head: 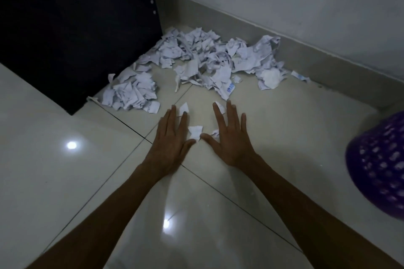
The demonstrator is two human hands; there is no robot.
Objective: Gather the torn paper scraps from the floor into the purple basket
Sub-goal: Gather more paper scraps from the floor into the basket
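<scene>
Little can be read here. One torn paper scrap (pixel 230 89) at the near edge of the big paper pile (pixel 209 59), at about 12 o'clock from the hands, bears a few bold blue printed letters set sideways; they are too blurred to spell out. Another scrap (pixel 152 107) at the near edge of the smaller heap (pixel 133 91), at about 10 o'clock, carries faint bluish print, also unreadable. Faint grey marks show on other scraps in the pile, too small to make out. No brand, number or sign is legible anywhere
</scene>
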